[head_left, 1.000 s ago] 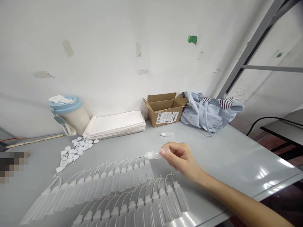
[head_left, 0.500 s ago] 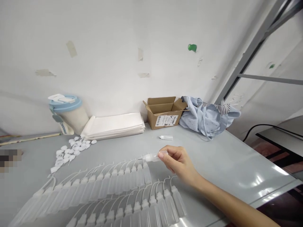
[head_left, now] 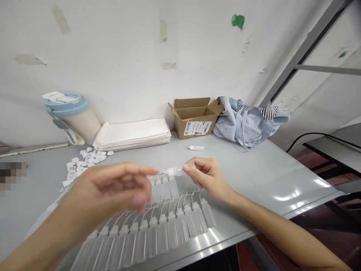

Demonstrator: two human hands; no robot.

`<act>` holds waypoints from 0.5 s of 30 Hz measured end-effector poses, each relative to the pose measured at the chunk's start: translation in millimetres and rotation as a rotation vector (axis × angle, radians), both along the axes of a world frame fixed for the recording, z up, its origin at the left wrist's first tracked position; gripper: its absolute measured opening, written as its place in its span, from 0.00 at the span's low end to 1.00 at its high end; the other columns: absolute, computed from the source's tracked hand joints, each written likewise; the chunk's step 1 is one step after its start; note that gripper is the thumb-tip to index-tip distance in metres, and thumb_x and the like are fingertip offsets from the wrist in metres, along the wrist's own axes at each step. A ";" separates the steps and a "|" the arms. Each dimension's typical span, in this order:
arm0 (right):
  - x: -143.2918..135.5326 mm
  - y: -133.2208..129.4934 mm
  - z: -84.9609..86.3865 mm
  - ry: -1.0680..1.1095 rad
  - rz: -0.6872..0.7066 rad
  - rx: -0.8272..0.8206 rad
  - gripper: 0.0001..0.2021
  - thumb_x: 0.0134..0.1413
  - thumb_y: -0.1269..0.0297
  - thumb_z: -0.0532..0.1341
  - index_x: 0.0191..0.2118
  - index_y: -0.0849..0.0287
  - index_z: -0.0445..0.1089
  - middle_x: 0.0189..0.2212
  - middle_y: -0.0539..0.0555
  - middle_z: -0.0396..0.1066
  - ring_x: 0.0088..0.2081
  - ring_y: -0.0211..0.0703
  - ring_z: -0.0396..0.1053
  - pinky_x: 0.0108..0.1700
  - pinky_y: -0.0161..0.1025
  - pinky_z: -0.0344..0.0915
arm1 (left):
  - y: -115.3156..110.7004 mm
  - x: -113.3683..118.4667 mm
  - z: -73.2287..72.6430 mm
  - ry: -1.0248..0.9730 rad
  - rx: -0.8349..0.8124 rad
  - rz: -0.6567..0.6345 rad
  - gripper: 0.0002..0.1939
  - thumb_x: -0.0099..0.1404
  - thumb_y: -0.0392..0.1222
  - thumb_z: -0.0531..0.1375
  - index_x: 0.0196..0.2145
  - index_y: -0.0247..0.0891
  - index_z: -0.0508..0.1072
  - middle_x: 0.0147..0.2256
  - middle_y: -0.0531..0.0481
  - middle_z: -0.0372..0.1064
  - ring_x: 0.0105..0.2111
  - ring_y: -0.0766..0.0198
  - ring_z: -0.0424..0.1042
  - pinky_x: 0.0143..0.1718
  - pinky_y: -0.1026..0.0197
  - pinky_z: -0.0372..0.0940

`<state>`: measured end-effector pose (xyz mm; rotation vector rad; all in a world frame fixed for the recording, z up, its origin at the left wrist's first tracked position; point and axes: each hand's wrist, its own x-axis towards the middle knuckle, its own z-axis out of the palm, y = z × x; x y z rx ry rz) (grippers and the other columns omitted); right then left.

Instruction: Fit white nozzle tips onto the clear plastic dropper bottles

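My right hand pinches a small translucent bottle with a white neck, its thin tip pointing left above the table. My left hand, somewhat blurred, hovers left of that tip with fingers apart and nothing held. Beneath the hands lie two rows of similar bottles; the front row has thin curved white tubes at its caps. The back row is largely covered by my left hand. Another small bottle lies alone farther back.
Small white caps are heaped at the left. Along the wall stand a tumbler with a blue lid, white stacked sheets, an open cardboard box and a light blue cloth. A grey metal frame rises at the right.
My left hand has come into view from the left, over the back row. My right hand still holds the bottle. The camera view has shifted, showing more of the table's front edge.
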<state>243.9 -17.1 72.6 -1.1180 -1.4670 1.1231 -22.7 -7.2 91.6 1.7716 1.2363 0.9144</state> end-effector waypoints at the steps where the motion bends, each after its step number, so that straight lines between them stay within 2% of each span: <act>1: -0.8 -0.6 -0.8 -0.011 0.003 0.000 0.18 0.53 0.49 0.62 0.24 0.59 0.67 0.13 0.42 0.51 0.16 0.30 0.48 0.19 0.34 0.44 | 4.9 9.6 2.4 -0.022 -0.029 -0.011 0.10 0.62 0.48 0.63 0.36 0.39 0.76 0.27 0.54 0.71 0.26 0.65 0.70 0.29 0.63 0.69; 3: -2.3 -1.6 -2.3 -0.028 0.021 -0.008 0.17 0.54 0.50 0.61 0.24 0.59 0.68 0.13 0.42 0.51 0.16 0.30 0.48 0.19 0.34 0.45 | 10.8 24.0 3.8 -0.068 -0.054 0.011 0.09 0.59 0.48 0.64 0.27 0.41 0.75 0.20 0.57 0.68 0.22 0.68 0.67 0.25 0.66 0.65; 5: -3.7 -2.3 -3.3 -0.045 0.042 -0.014 0.16 0.54 0.51 0.61 0.26 0.60 0.68 0.13 0.41 0.51 0.16 0.30 0.48 0.19 0.33 0.45 | 11.1 30.6 1.7 -0.063 -0.019 0.094 0.15 0.60 0.49 0.63 0.20 0.41 0.72 0.18 0.57 0.66 0.20 0.69 0.66 0.24 0.67 0.64; 7: -5.0 -2.6 -3.8 -0.069 0.054 0.003 0.15 0.55 0.53 0.61 0.26 0.60 0.69 0.13 0.42 0.51 0.16 0.30 0.48 0.19 0.33 0.45 | 7.9 31.3 -1.6 0.009 0.021 0.141 0.20 0.63 0.51 0.60 0.17 0.40 0.70 0.17 0.56 0.66 0.20 0.69 0.66 0.25 0.67 0.63; 9: -6.3 -2.4 -4.6 -0.096 0.068 0.024 0.14 0.55 0.55 0.60 0.28 0.60 0.70 0.14 0.42 0.52 0.16 0.30 0.49 0.19 0.33 0.46 | 4.2 30.4 -4.5 0.072 -0.004 0.085 0.18 0.65 0.52 0.57 0.22 0.40 0.74 0.20 0.54 0.70 0.22 0.68 0.67 0.26 0.67 0.65; 12: -8.0 -2.0 -8.0 -0.146 0.095 0.060 0.13 0.57 0.56 0.60 0.31 0.61 0.72 0.15 0.44 0.56 0.18 0.32 0.53 0.20 0.33 0.50 | 1.6 31.2 -6.4 0.093 -0.171 -0.118 0.15 0.64 0.54 0.57 0.39 0.43 0.77 0.30 0.53 0.76 0.27 0.65 0.73 0.28 0.67 0.67; 15: -9.1 -2.4 -12.4 -0.231 0.115 0.151 0.12 0.57 0.57 0.61 0.34 0.61 0.73 0.18 0.46 0.61 0.20 0.33 0.57 0.23 0.33 0.54 | 1.2 33.1 -6.4 0.095 -0.252 -0.257 0.14 0.65 0.53 0.58 0.40 0.45 0.77 0.35 0.54 0.77 0.34 0.63 0.75 0.33 0.67 0.67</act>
